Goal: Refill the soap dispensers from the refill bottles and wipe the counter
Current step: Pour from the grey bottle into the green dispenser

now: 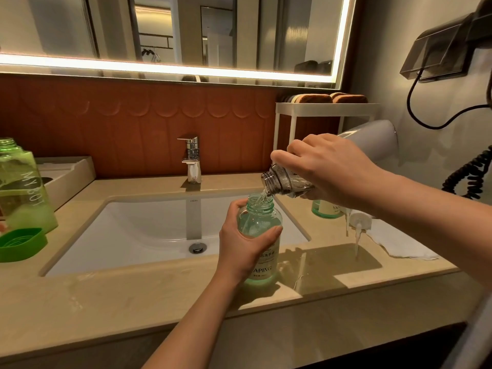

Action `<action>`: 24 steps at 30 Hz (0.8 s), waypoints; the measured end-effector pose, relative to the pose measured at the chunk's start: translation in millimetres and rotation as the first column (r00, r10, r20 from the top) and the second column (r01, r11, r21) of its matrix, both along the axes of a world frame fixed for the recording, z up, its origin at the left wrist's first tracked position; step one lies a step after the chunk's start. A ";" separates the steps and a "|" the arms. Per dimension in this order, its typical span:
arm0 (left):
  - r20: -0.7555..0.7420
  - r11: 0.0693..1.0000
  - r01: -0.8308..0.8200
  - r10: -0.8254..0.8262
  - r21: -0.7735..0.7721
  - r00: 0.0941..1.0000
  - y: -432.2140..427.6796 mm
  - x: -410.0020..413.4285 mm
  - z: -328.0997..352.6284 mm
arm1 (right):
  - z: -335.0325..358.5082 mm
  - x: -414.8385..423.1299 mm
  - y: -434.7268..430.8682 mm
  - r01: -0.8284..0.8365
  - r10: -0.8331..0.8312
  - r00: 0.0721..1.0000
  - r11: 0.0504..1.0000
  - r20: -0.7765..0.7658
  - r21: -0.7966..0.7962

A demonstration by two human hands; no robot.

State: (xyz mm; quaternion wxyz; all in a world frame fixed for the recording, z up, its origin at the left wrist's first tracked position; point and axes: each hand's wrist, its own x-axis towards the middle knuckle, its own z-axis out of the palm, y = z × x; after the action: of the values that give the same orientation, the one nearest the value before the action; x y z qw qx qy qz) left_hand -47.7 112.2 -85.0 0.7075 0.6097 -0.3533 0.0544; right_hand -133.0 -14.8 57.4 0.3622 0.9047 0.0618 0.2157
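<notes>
A green-tinted soap dispenser bottle (263, 235) with its pump off stands on the counter (133, 296) at the sink's right front corner. My left hand (242, 243) grips it round the body. My right hand (330, 169) holds a clear refill bottle (285, 182) tilted neck-down over the dispenser's mouth, and clear liquid runs into it. The white pump head (359, 222) lies on the counter to the right, its tube pointing forward. A second dispenser bottle (328, 209) stands behind my right forearm, mostly hidden. A white cloth (399, 243) lies at the counter's right side.
A white sink (149, 230) with a chrome tap (191, 158) fills the middle. A large green bottle (24, 187) and its green cap (21, 243) sit at the left, beside a white tray (69, 171). A white rack (319, 110) and hairdryer cord (468, 171) are at the right.
</notes>
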 end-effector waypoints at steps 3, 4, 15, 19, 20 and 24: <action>-0.021 1.000 0.010 -0.010 -0.011 1.000 -0.1 -0.7 0.4 | 2.8 0.8 1.9 -0.001 0.001 1.000 0.999 -0.004 -0.041; -0.025 1.000 0.012 -0.012 -0.014 1.000 -0.1 -0.8 0.4 | 3.6 1.1 2.2 0.002 -0.002 1.000 0.998 -0.005 -0.058; -0.045 0.999 0.029 -0.030 -0.019 0.999 -0.2 -1.0 0.3 | 6.4 5.0 6.4 0.022 -0.022 1.000 0.989 0.003 -0.148; -0.041 0.999 0.037 -0.037 -0.017 0.998 -0.3 -1.0 0.6 | 7.3 6.9 9.4 -0.006 0.005 1.000 0.982 -0.005 -0.190; -0.045 0.999 0.037 -0.038 -0.020 0.998 -0.4 -0.8 0.3 | 7.2 7.5 10.1 -0.015 0.013 1.000 0.979 -0.011 -0.205; -0.047 0.999 0.032 -0.032 -0.012 0.998 -0.3 -0.4 0.4 | 7.9 9.1 15.9 -0.032 0.026 0.999 0.967 -0.027 -0.255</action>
State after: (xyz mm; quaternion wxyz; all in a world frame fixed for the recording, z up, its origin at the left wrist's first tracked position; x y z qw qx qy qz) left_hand -48.0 111.9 -84.7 0.7198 0.6011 -0.3458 0.0306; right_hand -123.8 1.1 65.3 0.4715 0.8521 0.1064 0.2007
